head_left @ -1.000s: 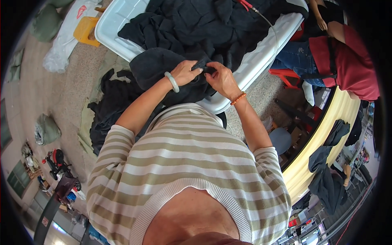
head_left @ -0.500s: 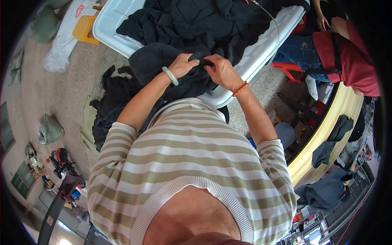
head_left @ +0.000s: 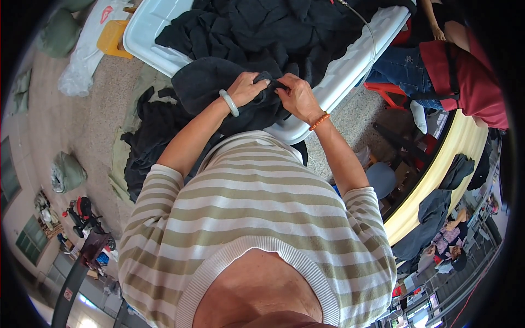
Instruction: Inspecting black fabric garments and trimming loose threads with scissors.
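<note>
- The dark garment [head_left: 219,90] lies bunched at the near edge of the white tabletop [head_left: 350,65], draped partly over that edge toward the person's striped shirt [head_left: 257,218].
- The left hand [head_left: 249,87] is closed on a fold of the dark garment, fingers curled into the cloth; a pale bangle [head_left: 229,102] sits on that wrist.
- The right hand [head_left: 298,97] is also closed, pinching the same fabric just beside the left hand, so the two nearly touch; an orange bead bracelet [head_left: 319,121] circles its wrist.
- Beyond the hands, a heap of dark clothes [head_left: 273,27] covers most of the tabletop, touching the held piece.
- More dark cloth [head_left: 147,147] lies piled on the floor [head_left: 93,126] to the left, below the tabletop edge.
- A thin grey cable [head_left: 367,27] curves over the tabletop at the right.
- Another person in a red top [head_left: 465,82] sits well apart on the far right.
- Likely risk: both hands hold only a small pinch, so the heavy hanging part could pull the cloth free and drop it onto the floor pile.
- Likely risk: the held piece overlaps the heap, so a tug may drag neighbouring clothes along, or snag the cable.
</note>
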Motion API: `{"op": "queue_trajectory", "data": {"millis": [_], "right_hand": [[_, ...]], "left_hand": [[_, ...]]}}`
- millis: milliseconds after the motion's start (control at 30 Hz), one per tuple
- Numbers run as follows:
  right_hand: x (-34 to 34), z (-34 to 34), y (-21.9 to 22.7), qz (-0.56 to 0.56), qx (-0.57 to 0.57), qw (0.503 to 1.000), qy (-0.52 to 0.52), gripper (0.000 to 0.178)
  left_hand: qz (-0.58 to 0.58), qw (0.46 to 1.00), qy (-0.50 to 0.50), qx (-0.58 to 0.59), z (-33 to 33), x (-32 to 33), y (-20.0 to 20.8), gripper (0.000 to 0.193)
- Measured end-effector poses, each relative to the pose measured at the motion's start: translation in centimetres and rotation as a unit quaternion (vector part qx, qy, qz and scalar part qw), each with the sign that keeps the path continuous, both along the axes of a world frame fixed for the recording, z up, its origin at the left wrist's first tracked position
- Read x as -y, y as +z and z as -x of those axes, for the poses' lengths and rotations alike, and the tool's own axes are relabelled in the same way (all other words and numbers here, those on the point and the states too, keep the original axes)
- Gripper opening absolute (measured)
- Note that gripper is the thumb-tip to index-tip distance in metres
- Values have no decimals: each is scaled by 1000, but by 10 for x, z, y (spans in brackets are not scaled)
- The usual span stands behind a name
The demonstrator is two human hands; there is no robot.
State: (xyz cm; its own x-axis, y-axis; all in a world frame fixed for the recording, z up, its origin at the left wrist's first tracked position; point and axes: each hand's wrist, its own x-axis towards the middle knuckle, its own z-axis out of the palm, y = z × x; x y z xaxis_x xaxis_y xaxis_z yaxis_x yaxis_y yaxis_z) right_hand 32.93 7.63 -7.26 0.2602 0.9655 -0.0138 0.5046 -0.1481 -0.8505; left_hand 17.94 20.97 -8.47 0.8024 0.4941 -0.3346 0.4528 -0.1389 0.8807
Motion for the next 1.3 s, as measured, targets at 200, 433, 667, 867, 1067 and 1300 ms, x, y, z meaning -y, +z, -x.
{"op": "queue_trajectory", "data": {"millis": [200, 433, 667, 867, 1067, 1300], "right_hand": [[3, -8, 2, -6, -54, 998, 34, 15], [4, -13, 33, 37, -417, 907, -48, 15], [-31, 19, 51, 17, -423, 904, 50, 17], [-30, 1, 30, 2, -377, 922, -93, 15], [-17, -5, -10, 123, -289, 945, -86, 17], [-4, -18, -45, 113, -25, 993, -1, 18]], "left_hand": [[6, 1000, 6, 2, 0, 0, 1, 32], [-207, 973, -85, 52, 35, 11, 28, 60], [-60, 994, 66, -64, 73, 0, 8, 42], [-39, 969, 49, -241, 233, -48, 42, 40], [-35, 642, -252, -724, 437, -12, 15, 53], [4, 554, -102, -826, 589, 55, 40, 52]]}}
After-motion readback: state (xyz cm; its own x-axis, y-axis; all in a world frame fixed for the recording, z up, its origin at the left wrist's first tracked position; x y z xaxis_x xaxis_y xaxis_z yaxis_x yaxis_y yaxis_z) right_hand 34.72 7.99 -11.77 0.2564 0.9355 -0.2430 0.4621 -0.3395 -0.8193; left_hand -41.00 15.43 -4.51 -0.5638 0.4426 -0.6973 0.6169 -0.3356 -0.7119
